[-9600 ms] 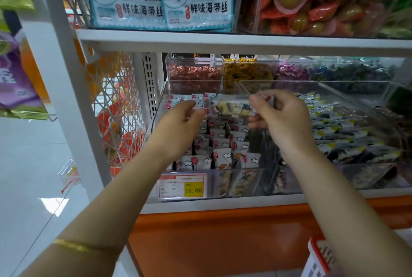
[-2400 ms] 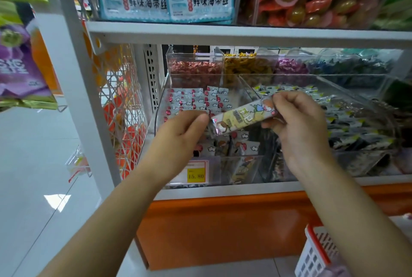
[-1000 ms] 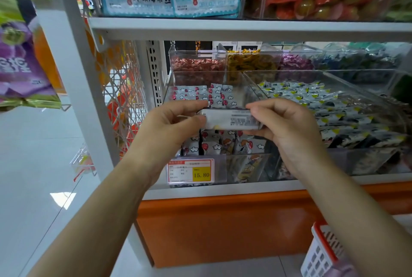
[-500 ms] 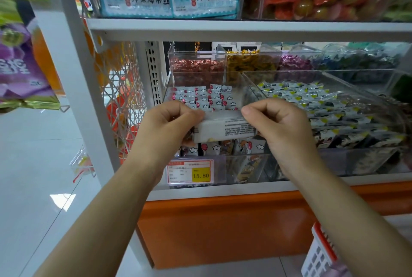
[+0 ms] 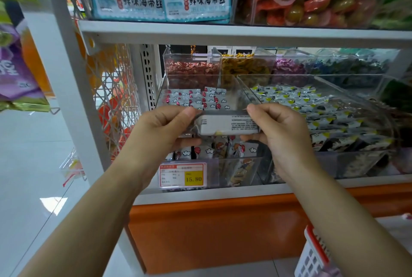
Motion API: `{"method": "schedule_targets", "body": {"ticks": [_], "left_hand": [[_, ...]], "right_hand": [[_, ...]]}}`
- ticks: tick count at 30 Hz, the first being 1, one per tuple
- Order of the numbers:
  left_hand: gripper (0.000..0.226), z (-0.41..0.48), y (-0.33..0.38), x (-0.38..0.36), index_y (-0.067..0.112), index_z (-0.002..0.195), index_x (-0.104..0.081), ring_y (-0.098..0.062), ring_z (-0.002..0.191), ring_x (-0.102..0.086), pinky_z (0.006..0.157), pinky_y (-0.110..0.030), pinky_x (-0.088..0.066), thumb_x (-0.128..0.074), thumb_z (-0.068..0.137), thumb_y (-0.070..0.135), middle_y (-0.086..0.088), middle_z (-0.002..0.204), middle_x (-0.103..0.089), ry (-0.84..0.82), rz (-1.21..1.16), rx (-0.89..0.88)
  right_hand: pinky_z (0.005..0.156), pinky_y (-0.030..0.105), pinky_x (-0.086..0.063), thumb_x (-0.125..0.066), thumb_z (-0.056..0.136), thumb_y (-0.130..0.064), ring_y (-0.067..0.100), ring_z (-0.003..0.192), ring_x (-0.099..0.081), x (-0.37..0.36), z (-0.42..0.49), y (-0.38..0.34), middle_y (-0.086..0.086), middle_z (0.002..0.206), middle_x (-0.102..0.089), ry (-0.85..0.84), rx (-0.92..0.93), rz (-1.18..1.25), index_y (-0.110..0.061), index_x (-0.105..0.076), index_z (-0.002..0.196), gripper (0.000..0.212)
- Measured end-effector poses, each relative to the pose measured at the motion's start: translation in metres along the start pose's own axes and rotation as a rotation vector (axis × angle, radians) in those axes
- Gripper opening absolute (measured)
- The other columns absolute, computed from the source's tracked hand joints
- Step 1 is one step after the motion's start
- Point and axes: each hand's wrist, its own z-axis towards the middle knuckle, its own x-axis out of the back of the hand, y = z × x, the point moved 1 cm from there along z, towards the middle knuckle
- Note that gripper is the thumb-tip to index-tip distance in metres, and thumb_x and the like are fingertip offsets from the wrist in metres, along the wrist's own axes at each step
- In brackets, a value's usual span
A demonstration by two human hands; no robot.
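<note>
currently both hands, left hand (image 5: 163, 127) and right hand (image 5: 282, 130), pinch a snack packet (image 5: 227, 124) by its ends, printed back up; label inspection step. next: return it to the clear bin (image 5: 231, 89).

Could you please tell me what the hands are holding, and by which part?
A small white snack packet: the left hand pinches its left end, the right hand its right end.

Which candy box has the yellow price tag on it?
The front left clear bin, full of white cloud-print packets, just behind the held snack packet. Its tag reads 15.80; no other bin shows one.
</note>
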Motion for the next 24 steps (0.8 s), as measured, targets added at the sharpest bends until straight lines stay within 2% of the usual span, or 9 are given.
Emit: {"method": "schedule_targets", "body": {"ticks": [3, 8, 12, 15, 17, 19, 21, 22, 24], "left_hand": [[0.034, -0.001, 0.0, -0.003, 0.022, 0.104, -0.069, -0.007, 0.083, -0.07, 0.07, -0.017, -0.055, -0.064, 0.071, 0.032, 0.007, 0.094, -0.072, -0.011, 0.175, -0.054], [0.026, 0.0, -0.002, 0.0, 0.031, 0.103, -0.067, -0.012, 0.087, -0.068, 0.078, -0.026, -0.057, -0.066, 0.082, 0.014, 0.005, 0.097, -0.072, 0.049, 0.218, -0.048], [0.026, 0.0, -0.001, 0.0, 0.033, 0.101, -0.067, -0.012, 0.088, -0.067, 0.077, -0.022, -0.056, -0.064, 0.084, 0.015, 0.005, 0.099, -0.071, 0.024, 0.243, -0.072], [0.024, 0.002, -0.004, 0.0, 0.031, 0.103, -0.067, -0.012, 0.086, -0.068, 0.076, -0.025, -0.057, -0.061, 0.086, 0.016, 0.003, 0.096, -0.072, 0.025, 0.255, -0.071], [0.022, 0.003, -0.006, -0.002, 0.026, 0.104, -0.067, -0.009, 0.085, -0.069, 0.072, -0.019, -0.056, -0.059, 0.088, 0.015, 0.003, 0.093, -0.072, 0.04, 0.226, -0.074], [0.02, 0.005, -0.008, -0.005, 0.018, 0.106, -0.066, -0.008, 0.083, -0.07, 0.07, -0.014, -0.054, -0.056, 0.09, 0.011, 0.002, 0.092, -0.072, 0.08, 0.165, -0.078], [0.019, 0.007, -0.009, -0.009, 0.011, 0.107, -0.065, -0.008, 0.081, -0.07, 0.069, -0.014, -0.054, -0.054, 0.091, 0.01, 0.0, 0.091, -0.071, 0.141, 0.127, -0.086], [0.02, 0.008, -0.009, -0.01, 0.01, 0.108, -0.065, -0.009, 0.08, -0.07, 0.068, -0.015, -0.054, -0.053, 0.092, 0.01, -0.001, 0.091, -0.071, 0.163, 0.118, -0.091], [0.02, 0.009, -0.008, -0.015, 0.009, 0.108, -0.065, -0.009, 0.079, -0.069, 0.062, -0.015, -0.054, -0.052, 0.093, 0.011, -0.001, 0.089, -0.07, 0.168, 0.117, -0.101]], "right_hand": [[0.056, 0.025, -0.057, -0.063, 0.087, -0.013, 0.016, 0.068, -0.069, -0.001, -0.001, -0.001, 0.0, 0.068, -0.07, -0.022, -0.031, -0.003, -0.019, -0.072, 0.07, 0.021], [0.053, 0.027, -0.057, -0.064, 0.086, -0.012, 0.017, 0.068, -0.071, 0.003, 0.002, -0.004, 0.003, 0.07, -0.073, -0.097, -0.159, -0.024, -0.017, -0.072, 0.062, 0.025], [0.051, 0.024, -0.055, -0.064, 0.085, -0.013, 0.017, 0.066, -0.069, 0.008, 0.005, -0.006, 0.011, 0.079, -0.071, -0.131, -0.18, -0.042, -0.013, -0.072, 0.069, 0.018], [0.051, 0.024, -0.056, -0.062, 0.086, -0.013, 0.015, 0.068, -0.07, 0.009, 0.005, -0.003, 0.007, 0.078, -0.072, -0.147, -0.196, -0.021, -0.012, -0.072, 0.07, 0.019], [0.052, 0.025, -0.057, -0.062, 0.086, -0.017, 0.016, 0.069, -0.07, 0.009, 0.004, 0.0, 0.006, 0.077, -0.073, -0.137, -0.196, -0.016, -0.016, -0.073, 0.071, 0.018], [0.059, 0.026, -0.058, -0.064, 0.08, -0.029, 0.018, 0.074, -0.07, 0.008, 0.003, 0.001, 0.008, 0.085, -0.074, -0.158, -0.198, 0.049, -0.015, -0.073, 0.083, 0.017], [0.072, 0.029, -0.058, -0.068, 0.068, -0.04, 0.018, 0.084, -0.071, 0.009, 0.001, 0.0, 0.004, 0.098, -0.072, -0.234, -0.185, 0.08, -0.015, -0.069, 0.106, 0.045], [0.077, 0.029, -0.058, -0.069, 0.065, -0.041, 0.018, 0.086, -0.071, 0.009, -0.001, -0.001, -0.002, 0.097, -0.072, -0.263, -0.138, 0.026, -0.021, -0.065, 0.113, 0.053], [0.08, 0.029, -0.057, -0.069, 0.067, -0.038, 0.016, 0.084, -0.071, 0.009, -0.003, -0.003, -0.007, 0.087, -0.069, -0.252, -0.014, -0.118, -0.031, -0.061, 0.115, 0.049]]}}
